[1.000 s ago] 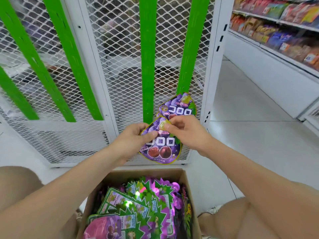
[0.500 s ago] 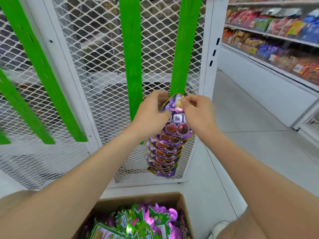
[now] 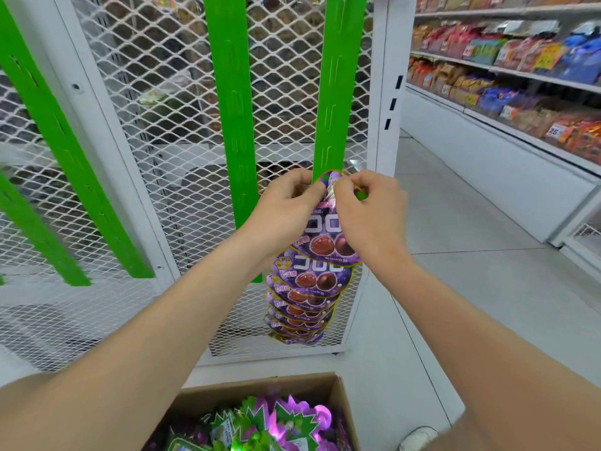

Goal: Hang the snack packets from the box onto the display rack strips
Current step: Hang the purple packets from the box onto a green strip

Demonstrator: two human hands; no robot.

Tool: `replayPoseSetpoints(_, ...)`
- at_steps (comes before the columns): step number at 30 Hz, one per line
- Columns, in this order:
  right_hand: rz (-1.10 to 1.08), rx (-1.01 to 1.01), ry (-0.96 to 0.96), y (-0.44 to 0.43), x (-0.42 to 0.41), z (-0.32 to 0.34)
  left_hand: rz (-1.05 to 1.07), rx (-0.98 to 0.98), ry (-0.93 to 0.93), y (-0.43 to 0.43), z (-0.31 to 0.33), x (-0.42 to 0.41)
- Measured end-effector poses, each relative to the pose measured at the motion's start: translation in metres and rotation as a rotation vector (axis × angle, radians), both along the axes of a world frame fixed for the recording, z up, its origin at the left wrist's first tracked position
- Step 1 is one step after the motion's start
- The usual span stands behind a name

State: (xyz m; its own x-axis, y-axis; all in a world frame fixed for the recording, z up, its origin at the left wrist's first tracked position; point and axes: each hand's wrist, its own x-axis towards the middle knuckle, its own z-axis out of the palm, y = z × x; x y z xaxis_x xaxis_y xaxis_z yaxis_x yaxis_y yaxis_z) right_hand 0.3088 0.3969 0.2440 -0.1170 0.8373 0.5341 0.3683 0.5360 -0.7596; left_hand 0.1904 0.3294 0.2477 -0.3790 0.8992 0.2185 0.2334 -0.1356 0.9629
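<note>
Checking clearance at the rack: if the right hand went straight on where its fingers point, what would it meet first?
The right hand pinches the top packet; its fingers point left, so it would likely meet the left hand first. The green strip lies behind, though depth is unclear.

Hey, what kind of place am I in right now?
Most likely a small grocery or convenience store: shelves of packaged snacks with price tags, a white mesh display rack with green hanging strips, and a cardboard box of stock below hung purple snack packets.

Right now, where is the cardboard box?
In the head view, the cardboard box sits at the bottom centre, below the hanging purple packets.
</note>
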Motion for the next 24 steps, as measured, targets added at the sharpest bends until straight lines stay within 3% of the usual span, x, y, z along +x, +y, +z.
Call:
replayPoseSetpoints(6,-0.027,0.031,-0.016,-0.007,0.002,0.002,-0.082,-0.005,-0.145,-0.002,-0.004,0.000)
replayPoseSetpoints(24,0.060,0.102,-0.166,-0.014,0.012,-0.005,-0.142,-0.129,-0.339,-0.016,0.010,-0.008)
